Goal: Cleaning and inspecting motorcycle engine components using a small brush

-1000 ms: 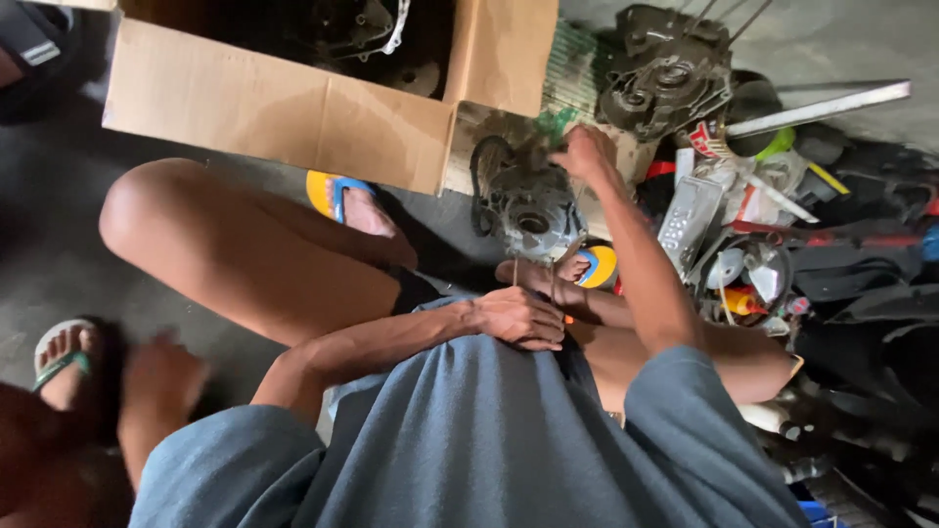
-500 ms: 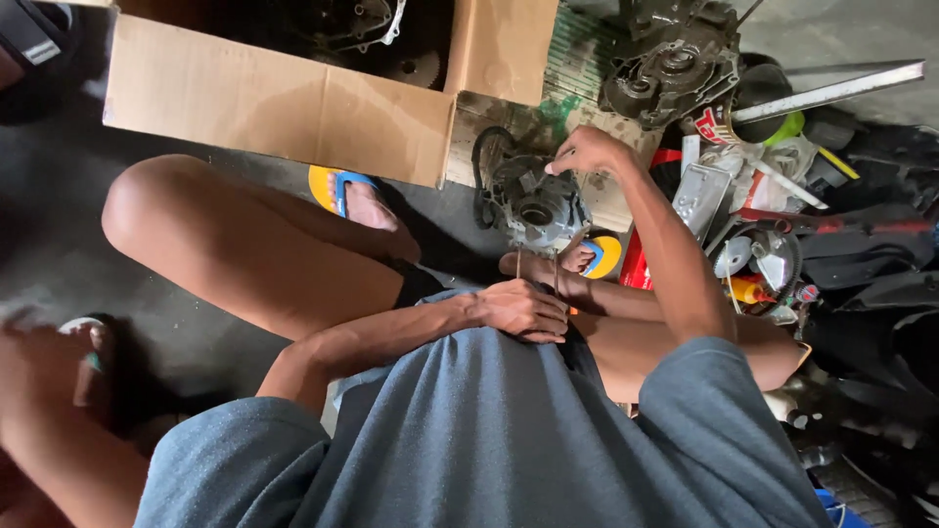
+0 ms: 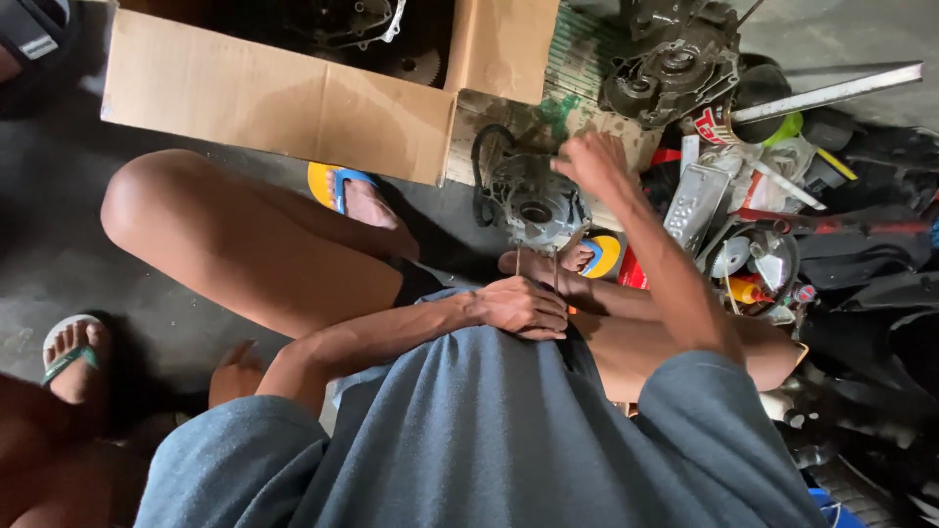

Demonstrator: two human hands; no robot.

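Seated low on a dark concrete floor, knees splayed, with a grey cast-metal engine case [image 3: 533, 200] standing between the feet, just in front of the open cardboard box [image 3: 279, 98]. Right hand [image 3: 592, 161] reaching forward and resting on the case's upper right edge, fingers curled down onto it, loosely closed rather than clamped; whether anything small is pinched there, cannot tell. Left hand [image 3: 518, 305] lying nearer the body, on the near side of the case, knuckles up, folded around what looks like a thin metal rod [image 3: 556, 266] running from the hand up toward the case; grip partly hidden. So: case directly ahead of the left hand, under the right one, right hand the nearer of the two, long axis of the rod pointing away from the body. Case rough, greasy, round-bored, dull silver. Right of the case, a jumble of tools and bottles [image 3: 753, 254], plastic and steel; beyond it, a second dark engine block [image 3: 675, 64]. Left of the case, a yellow-and-blue sandal [image 3: 337, 186]. Far left of the case, another person's foot [image 3: 70, 357] in a green-strapped sandal.
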